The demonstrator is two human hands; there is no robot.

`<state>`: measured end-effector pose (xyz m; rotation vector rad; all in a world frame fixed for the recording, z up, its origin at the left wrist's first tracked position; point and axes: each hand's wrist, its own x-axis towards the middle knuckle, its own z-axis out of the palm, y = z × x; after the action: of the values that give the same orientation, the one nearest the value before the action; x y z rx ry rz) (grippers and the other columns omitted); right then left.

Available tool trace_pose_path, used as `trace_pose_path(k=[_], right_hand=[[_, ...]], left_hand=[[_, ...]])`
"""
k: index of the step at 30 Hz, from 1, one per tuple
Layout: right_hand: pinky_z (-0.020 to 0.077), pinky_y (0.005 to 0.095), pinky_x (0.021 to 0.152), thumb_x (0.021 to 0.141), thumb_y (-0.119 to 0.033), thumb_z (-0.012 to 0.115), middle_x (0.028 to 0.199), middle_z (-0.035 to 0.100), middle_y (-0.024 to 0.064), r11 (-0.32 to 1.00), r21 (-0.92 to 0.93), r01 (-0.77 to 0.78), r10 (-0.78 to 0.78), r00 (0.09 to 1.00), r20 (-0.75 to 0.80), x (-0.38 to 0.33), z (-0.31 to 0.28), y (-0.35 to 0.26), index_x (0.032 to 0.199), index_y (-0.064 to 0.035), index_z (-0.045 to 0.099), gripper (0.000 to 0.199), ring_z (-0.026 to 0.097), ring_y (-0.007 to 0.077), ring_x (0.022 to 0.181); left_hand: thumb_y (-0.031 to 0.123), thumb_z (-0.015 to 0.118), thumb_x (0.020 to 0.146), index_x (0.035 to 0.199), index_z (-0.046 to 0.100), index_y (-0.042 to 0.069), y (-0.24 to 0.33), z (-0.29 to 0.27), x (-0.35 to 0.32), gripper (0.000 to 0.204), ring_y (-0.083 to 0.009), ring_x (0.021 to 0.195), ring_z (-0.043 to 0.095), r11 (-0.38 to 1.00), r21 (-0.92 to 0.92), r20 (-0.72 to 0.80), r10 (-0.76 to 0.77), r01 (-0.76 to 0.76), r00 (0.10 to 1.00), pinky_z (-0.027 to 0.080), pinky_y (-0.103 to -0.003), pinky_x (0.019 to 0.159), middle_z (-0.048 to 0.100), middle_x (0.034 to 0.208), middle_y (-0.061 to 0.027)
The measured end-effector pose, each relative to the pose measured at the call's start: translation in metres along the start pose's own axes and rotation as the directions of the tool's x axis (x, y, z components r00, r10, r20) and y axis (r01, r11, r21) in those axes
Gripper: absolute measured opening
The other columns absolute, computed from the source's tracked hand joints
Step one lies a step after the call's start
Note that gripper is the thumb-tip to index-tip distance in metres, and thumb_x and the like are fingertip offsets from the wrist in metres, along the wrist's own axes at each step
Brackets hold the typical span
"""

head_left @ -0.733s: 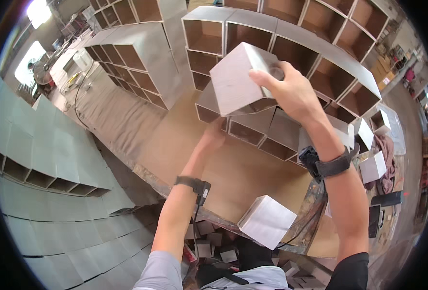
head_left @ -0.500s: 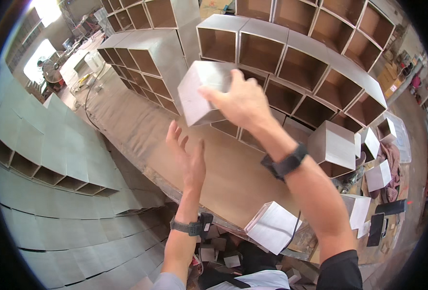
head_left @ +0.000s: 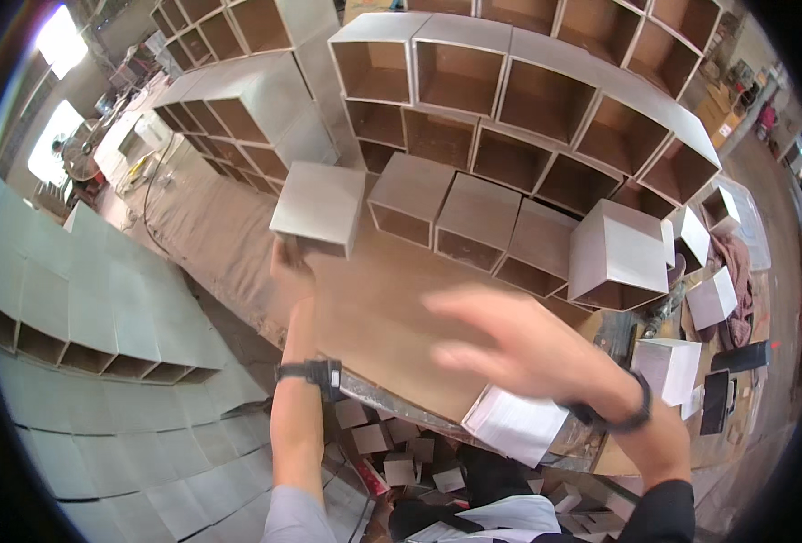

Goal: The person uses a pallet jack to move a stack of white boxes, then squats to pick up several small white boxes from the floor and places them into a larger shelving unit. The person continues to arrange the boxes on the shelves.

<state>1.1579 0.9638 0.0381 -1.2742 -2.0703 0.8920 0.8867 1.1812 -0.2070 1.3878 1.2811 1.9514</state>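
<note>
A pale grey open-sided box [head_left: 317, 206] is at the left end of a row of similar boxes, its open side toward me. My left hand [head_left: 290, 271] is at its lower near edge, fingers partly hidden behind and under the box; the hand is smeared by motion but seems to grip it. My right hand [head_left: 509, 339] is in the air over the table, empty, with thumb and fingers apart and blurred. To the right of the held box, a row of boxes [head_left: 478, 213] stands on the brown tabletop [head_left: 383, 317].
Stacked boxes [head_left: 545, 95] rise behind the row, with another stack [head_left: 238, 104] at back left. Many grey panels and boxes [head_left: 120, 317] fill the left side. A white stack of sheets [head_left: 514, 425] lies at the near table edge. Small blocks [head_left: 401, 466] lie below.
The box has gone from my right hand, held high, down and left to my left hand. My right hand has let go and pulled back toward me. The view has shifted slightly.
</note>
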Motion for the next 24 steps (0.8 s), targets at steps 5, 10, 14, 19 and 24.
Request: trace_pose_path(k=[5, 10, 14, 19, 24], right_hand=[[0.0486, 0.0364, 0.090, 0.086, -0.024, 0.068, 0.116, 0.064, 0.0170, 0.837, 0.260, -0.481, 0.497, 0.868, 0.007, -0.130, -0.011, -0.004, 0.122, 0.0001, 0.058, 0.044, 0.062, 0.0313, 0.106], [0.0500, 0.0354, 0.088, 0.085, -0.020, 0.068, 0.114, 0.065, 0.0160, 0.759, 0.323, -0.566, 0.608, 0.793, -0.040, -0.200, 0.009, -0.001, 0.121, -0.0004, 0.059, 0.042, 0.063, 0.0301, 0.104], [0.0511, 0.0316, 0.083, 0.081, -0.006, 0.064, 0.107, 0.068, 0.0117, 0.786, 0.219, -0.578, 0.616, 0.763, -0.196, -0.222, 0.021, -0.002, 0.120, 0.0016, 0.058, 0.040, 0.065, 0.0205, 0.094], [0.0493, 0.0302, 0.085, 0.085, -0.006, 0.063, 0.109, 0.067, 0.0101, 0.573, 0.508, -0.643, 0.799, 0.576, -0.171, -0.248, 0.042, -0.014, 0.120, 0.0014, 0.058, 0.036, 0.063, 0.0177, 0.099], [0.0499, 0.0312, 0.085, 0.086, -0.009, 0.065, 0.109, 0.067, 0.0113, 0.559, 0.512, -0.652, 0.809, 0.564, -0.166, -0.257, 0.060, -0.009, 0.121, 0.0010, 0.058, 0.037, 0.064, 0.0190, 0.097]], left_hand=[[0.014, 0.051, 0.099, 0.106, 0.062, -0.002, 0.018, 0.002, -0.003, 0.021, -0.0109, 0.071, 0.055, 0.961, 0.200, 0.118, -0.219, 0.193, 0.969, 0.047, -0.026, 0.064, 0.060, 0.079, -0.0049], [0.018, 0.048, 0.099, 0.107, 0.060, -0.004, -0.018, 0.036, 0.013, 0.026, -0.0169, 0.079, 0.058, 0.882, 0.446, 0.239, -0.281, 0.151, 0.930, 0.051, -0.032, 0.071, 0.063, 0.092, -0.0109], [0.022, 0.058, 0.093, 0.116, 0.051, -0.001, -0.067, 0.047, 0.047, 0.034, -0.0328, 0.082, 0.056, 0.897, 0.439, 0.295, -0.094, -0.047, 0.951, 0.048, -0.039, 0.076, 0.061, 0.095, -0.0220], [0.021, 0.061, 0.090, 0.114, 0.057, -0.001, -0.058, 0.038, 0.039, 0.033, -0.0344, 0.094, 0.062, 0.892, 0.450, 0.271, -0.181, 0.041, 0.945, 0.047, -0.038, 0.079, 0.064, 0.104, -0.0255], [0.017, 0.057, 0.091, 0.105, 0.064, -0.002, -0.029, 0.049, 0.010, 0.025, -0.0339, 0.090, 0.063, 0.894, 0.418, 0.149, -0.244, 0.163, 0.958, 0.048, -0.037, 0.081, 0.067, 0.101, -0.0209]])
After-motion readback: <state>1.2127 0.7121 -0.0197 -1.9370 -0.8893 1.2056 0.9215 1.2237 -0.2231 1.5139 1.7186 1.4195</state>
